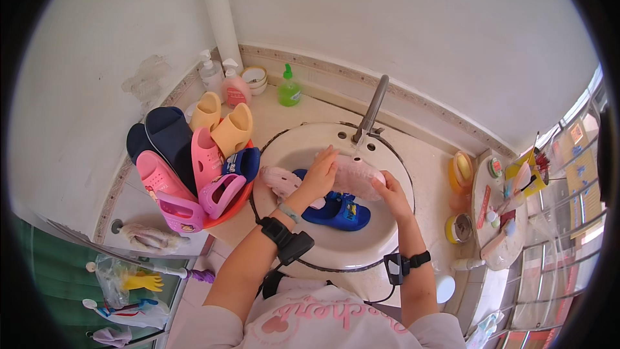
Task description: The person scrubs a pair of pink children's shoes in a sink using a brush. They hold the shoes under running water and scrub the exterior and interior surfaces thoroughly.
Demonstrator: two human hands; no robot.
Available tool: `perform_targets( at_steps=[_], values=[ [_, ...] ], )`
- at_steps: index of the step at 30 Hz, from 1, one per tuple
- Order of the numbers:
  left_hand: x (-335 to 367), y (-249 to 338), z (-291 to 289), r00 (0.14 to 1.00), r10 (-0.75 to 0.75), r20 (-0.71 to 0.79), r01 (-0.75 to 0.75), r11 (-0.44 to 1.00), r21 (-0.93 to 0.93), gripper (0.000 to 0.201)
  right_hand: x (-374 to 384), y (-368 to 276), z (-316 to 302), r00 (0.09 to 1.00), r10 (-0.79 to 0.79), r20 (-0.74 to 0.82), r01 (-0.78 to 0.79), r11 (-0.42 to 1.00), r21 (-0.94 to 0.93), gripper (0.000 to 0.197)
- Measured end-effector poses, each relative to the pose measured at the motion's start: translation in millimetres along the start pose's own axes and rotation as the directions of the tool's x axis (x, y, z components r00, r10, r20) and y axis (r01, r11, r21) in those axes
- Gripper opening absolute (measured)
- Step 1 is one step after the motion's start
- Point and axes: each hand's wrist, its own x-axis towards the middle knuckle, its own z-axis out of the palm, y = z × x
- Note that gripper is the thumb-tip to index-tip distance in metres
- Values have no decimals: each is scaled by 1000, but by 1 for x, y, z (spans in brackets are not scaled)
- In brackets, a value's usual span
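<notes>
My right hand (393,195) grips one end of a pale pink slipper (356,178), held over the white sink just below the faucet (372,110). Against the slipper's other end lies my left hand (320,176), its fingers stretched out and pointing up toward the faucet. A second pale pink slipper (279,179) rests in the left side of the sink (381,239), partly behind my left hand. Beneath both hands sits a blue slipper (345,214) with a cartoon figure on its strap. Another blue piece shows behind it, mostly hidden.
An orange-red basin (244,201) heaped with pink, navy, yellow and blue slippers stands left of the sink. Pump bottles, including a green one (289,87), line the back counter. To the right are an amber container (460,171), a round tin (458,228) and a cluttered shelf (510,245).
</notes>
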Motion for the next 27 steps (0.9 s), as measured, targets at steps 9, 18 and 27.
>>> perform_targets(
  at_steps=[9, 18, 27],
  values=[
    [48, -1, 35, 915, -348, 204, 360, 933, -21, 73, -66, 41, 2, 905, -413, 96, 409, 789, -459, 41],
    [33, -1, 38, 941, -331, 67, 338, 919, -204, 90, -72, 86, -13, 936, -308, 168, 299, 453, -840, 37],
    [14, -10, 27, 994, -96, 41, 105, 940, -324, 69, -1, 41, -26, 943, -296, -154, 100, 692, -715, 25]
  ],
)
